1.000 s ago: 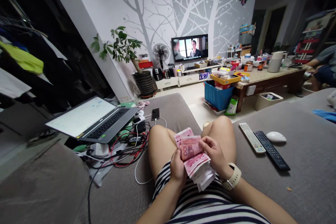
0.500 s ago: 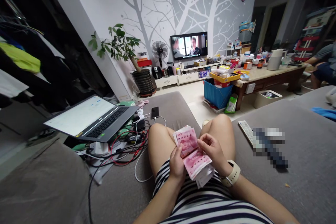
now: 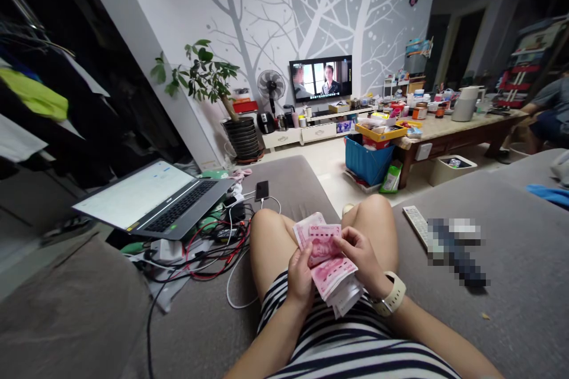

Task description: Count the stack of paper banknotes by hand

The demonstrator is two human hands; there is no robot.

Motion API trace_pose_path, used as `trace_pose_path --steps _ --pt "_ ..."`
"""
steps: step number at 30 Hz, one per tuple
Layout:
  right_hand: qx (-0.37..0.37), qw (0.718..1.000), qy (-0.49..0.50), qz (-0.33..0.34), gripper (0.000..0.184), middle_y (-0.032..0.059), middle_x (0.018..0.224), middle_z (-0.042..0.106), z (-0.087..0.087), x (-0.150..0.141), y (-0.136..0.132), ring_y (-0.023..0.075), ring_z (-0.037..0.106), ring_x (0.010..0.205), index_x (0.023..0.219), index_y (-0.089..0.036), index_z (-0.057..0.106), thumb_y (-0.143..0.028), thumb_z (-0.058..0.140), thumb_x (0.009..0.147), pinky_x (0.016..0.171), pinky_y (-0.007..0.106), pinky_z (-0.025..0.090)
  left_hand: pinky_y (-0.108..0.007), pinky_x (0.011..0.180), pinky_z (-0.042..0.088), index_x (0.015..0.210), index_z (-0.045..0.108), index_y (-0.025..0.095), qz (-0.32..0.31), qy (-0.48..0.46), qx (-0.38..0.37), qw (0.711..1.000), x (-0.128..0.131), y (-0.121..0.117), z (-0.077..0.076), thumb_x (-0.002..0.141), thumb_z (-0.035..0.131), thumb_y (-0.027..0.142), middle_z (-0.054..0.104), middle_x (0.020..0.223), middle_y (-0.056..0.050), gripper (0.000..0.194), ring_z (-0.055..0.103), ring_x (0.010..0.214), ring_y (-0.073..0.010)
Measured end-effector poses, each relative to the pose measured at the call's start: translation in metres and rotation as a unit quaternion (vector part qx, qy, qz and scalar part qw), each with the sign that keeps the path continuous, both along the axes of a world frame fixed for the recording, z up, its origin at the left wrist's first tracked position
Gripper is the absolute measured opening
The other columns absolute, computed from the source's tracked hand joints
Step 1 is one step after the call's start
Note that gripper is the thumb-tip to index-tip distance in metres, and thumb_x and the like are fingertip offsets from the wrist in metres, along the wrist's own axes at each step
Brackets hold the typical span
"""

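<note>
Over my lap is a folded stack of pink 100 banknotes (image 3: 334, 275), its lower ends fanned out and showing whitish edges. My left hand (image 3: 301, 275) grips the stack at its fold, thumb pressed on top. With thumb and fingers closed, my right hand (image 3: 359, 251) pinches the right edge of one banknote (image 3: 324, 243) in the upper part. That note lies askew over the others, shifted to the right of them. A watch with a cream strap (image 3: 390, 295) is on my right wrist.
On the sofa to the left lie an open laptop (image 3: 178, 204), tangled cables (image 3: 213, 266) and a phone (image 3: 262, 190). A white remote (image 3: 416, 226) lies on the right. Beyond stand a blue bin (image 3: 368, 160) and a cluttered table (image 3: 444, 128); another person (image 3: 549, 109) sits far right.
The upper banknote at my right fingertips has shifted to the right and turned against the notes under it. My left hand keeps its hold on the stack.
</note>
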State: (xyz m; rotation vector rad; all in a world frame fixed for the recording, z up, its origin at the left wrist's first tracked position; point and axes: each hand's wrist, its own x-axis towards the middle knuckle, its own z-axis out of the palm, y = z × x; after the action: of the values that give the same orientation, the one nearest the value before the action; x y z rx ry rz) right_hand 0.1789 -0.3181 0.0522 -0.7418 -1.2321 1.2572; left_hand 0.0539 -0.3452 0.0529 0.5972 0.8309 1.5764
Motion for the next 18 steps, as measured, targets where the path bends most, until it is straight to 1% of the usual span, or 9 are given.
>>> trace_pose_path --steps 3,5,10,18 --pt "-0.001 1.000 0.007 0.004 0.029 -0.0040 0.059 0.044 0.0007 -0.0001 -0.0006 0.0102 0.037 0.055 0.067 -0.016 0.051 -0.042 0.064 0.075 0.052 0.023 0.030 -0.032 0.073 0.049 0.079 0.069 0.014 0.069 0.032 -0.004 0.997 -0.0009 0.0025 -0.0009 0.068 0.063 0.037 0.072 0.076 -0.006 0.026 0.066 0.074 -0.0211" --pt "-0.004 1.000 0.011 0.011 0.030 -0.0039 0.059 0.045 0.0018 -0.0004 -0.0014 0.0100 0.037 0.055 0.068 -0.016 0.052 -0.043 0.063 0.075 0.051 0.022 0.030 -0.032 0.074 0.049 0.077 0.069 0.013 0.089 0.041 -0.010 0.995 -0.0020 0.0039 -0.0030 0.068 0.062 0.040 0.072 0.077 -0.007 0.029 0.065 0.073 -0.0204" --pt "-0.005 1.000 0.011 0.013 0.031 -0.0035 0.059 0.045 0.0028 -0.0014 -0.0020 0.0101 0.037 0.055 0.067 -0.016 0.052 -0.044 0.062 0.075 0.052 0.022 0.030 -0.032 0.073 0.048 0.078 0.069 0.011 0.103 0.056 -0.030 0.993 -0.0039 0.0046 -0.0065 0.067 0.060 0.039 0.072 0.077 -0.007 0.031 0.065 0.073 -0.0198" --pt "-0.011 1.000 0.019 0.012 0.033 -0.0033 0.059 0.045 0.0004 -0.0022 -0.0017 0.0109 0.038 0.056 0.067 -0.017 0.051 -0.047 0.062 0.074 0.052 0.022 0.031 -0.031 0.073 0.048 0.076 0.069 0.012 0.112 0.077 -0.021 0.990 -0.0054 0.0055 -0.0094 0.067 0.060 0.037 0.072 0.076 -0.006 0.027 0.063 0.073 -0.0193"
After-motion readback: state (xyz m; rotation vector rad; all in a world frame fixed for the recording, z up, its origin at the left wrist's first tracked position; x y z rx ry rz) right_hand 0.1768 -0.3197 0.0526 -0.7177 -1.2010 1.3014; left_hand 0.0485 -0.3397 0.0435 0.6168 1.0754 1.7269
